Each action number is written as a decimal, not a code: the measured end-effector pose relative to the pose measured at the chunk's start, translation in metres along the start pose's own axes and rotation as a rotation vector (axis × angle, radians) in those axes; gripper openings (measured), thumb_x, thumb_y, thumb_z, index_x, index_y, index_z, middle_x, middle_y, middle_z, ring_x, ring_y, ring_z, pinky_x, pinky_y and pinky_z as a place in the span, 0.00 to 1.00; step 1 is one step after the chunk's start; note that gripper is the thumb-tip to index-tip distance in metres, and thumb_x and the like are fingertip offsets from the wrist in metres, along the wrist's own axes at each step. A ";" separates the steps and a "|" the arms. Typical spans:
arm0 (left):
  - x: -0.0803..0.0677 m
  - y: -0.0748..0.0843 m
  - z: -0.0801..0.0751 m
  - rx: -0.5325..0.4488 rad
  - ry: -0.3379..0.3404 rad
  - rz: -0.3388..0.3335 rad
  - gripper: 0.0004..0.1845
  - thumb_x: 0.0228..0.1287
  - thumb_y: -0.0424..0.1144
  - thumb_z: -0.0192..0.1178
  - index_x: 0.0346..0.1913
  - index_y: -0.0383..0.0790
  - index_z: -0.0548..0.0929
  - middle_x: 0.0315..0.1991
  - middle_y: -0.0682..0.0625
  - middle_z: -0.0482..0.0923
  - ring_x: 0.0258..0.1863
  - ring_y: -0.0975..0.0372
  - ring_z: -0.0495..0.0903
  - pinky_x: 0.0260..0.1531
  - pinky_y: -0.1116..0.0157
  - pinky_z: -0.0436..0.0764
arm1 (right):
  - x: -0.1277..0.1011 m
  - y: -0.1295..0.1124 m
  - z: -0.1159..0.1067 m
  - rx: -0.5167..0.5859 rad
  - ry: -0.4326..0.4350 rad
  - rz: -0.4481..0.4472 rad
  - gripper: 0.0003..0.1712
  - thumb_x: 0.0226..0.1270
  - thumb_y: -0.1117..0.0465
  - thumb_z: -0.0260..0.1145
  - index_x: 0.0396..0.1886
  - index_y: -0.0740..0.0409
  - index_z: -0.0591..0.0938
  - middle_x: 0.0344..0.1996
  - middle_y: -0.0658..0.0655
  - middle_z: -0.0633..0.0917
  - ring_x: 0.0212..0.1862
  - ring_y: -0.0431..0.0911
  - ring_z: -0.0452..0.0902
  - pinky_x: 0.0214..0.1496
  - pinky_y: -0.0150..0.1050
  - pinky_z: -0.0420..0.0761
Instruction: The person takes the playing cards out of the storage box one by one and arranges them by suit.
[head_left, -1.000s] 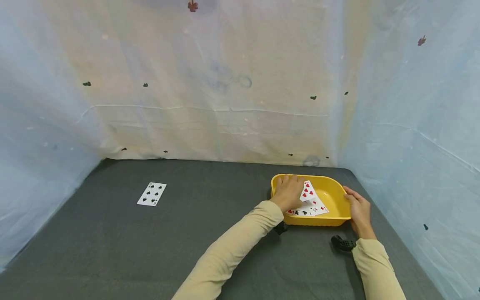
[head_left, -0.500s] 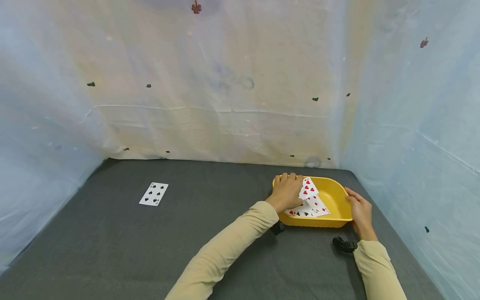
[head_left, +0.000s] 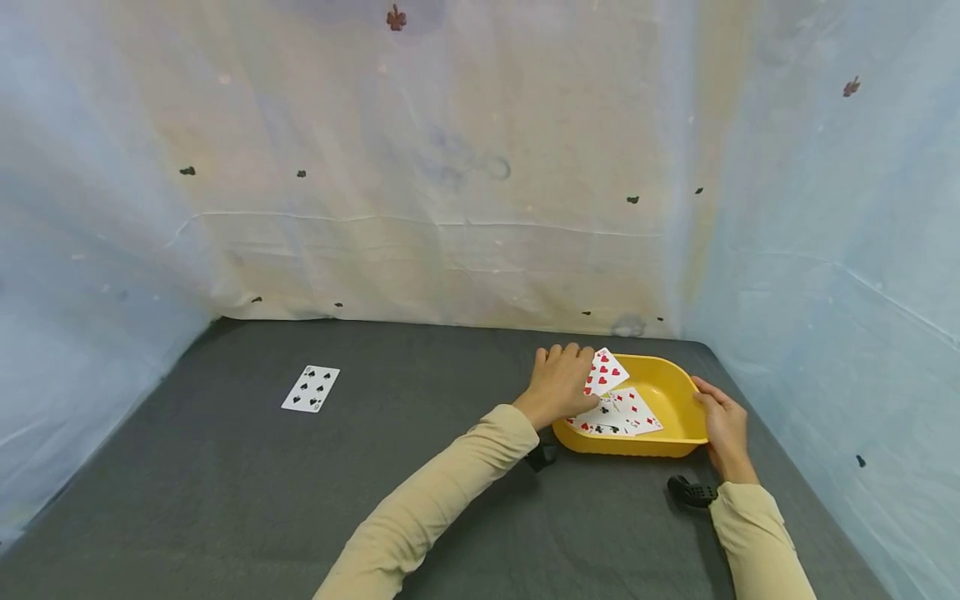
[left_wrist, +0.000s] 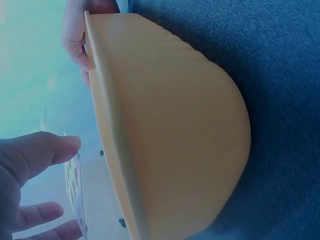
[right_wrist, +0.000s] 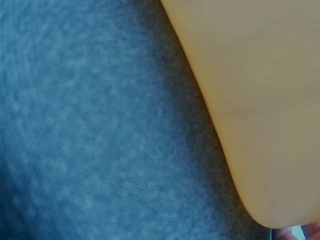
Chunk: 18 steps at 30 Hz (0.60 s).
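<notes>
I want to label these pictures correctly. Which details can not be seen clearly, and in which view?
- Head view: the left hand covers part of the hearts card that it pinches.
- Head view: the cards in the yellow tub overlap and are too small to read.
- Head view: the lone card on the mat is too small to read its corner.
- Right wrist view: the right hand is cut off at the bottom edge.

Soft, even, diffuse light in the head view, faint shadows under the sleeves, wide-angle bending at the edges, both wrist views blurred close-ups with a blue-teal cast, no glare
</notes>
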<state>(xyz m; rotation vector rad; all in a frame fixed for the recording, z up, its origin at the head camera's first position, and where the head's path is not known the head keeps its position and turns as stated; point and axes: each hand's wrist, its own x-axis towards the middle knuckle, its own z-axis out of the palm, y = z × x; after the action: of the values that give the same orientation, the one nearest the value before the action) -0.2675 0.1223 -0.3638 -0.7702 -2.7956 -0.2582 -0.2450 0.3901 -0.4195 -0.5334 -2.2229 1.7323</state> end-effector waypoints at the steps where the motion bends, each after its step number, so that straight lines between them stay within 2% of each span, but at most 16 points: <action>1: -0.001 -0.002 -0.001 -0.010 -0.001 -0.004 0.30 0.55 0.59 0.67 0.57 0.49 0.75 0.45 0.54 0.74 0.38 0.59 0.69 0.39 0.60 0.63 | 0.000 0.000 0.000 -0.001 0.002 0.000 0.26 0.78 0.56 0.50 0.70 0.61 0.68 0.69 0.63 0.66 0.43 0.31 0.73 0.37 0.24 0.77; 9: -0.008 -0.014 -0.008 -0.021 0.011 -0.007 0.30 0.58 0.60 0.64 0.58 0.46 0.75 0.47 0.52 0.74 0.40 0.58 0.71 0.38 0.62 0.68 | 0.001 0.000 0.001 0.002 0.014 0.013 0.26 0.77 0.56 0.50 0.70 0.60 0.69 0.69 0.61 0.66 0.50 0.37 0.72 0.40 0.22 0.75; 18: -0.020 -0.029 -0.016 -0.022 0.045 -0.035 0.32 0.58 0.59 0.65 0.59 0.42 0.75 0.49 0.48 0.75 0.44 0.55 0.73 0.39 0.60 0.73 | 0.001 0.001 0.000 0.000 0.002 0.004 0.26 0.77 0.57 0.50 0.70 0.61 0.68 0.69 0.62 0.66 0.43 0.31 0.73 0.39 0.24 0.76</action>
<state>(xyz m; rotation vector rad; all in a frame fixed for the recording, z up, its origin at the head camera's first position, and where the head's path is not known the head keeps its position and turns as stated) -0.2635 0.0846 -0.3565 -0.7115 -2.7707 -0.3095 -0.2458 0.3906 -0.4202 -0.5402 -2.2218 1.7334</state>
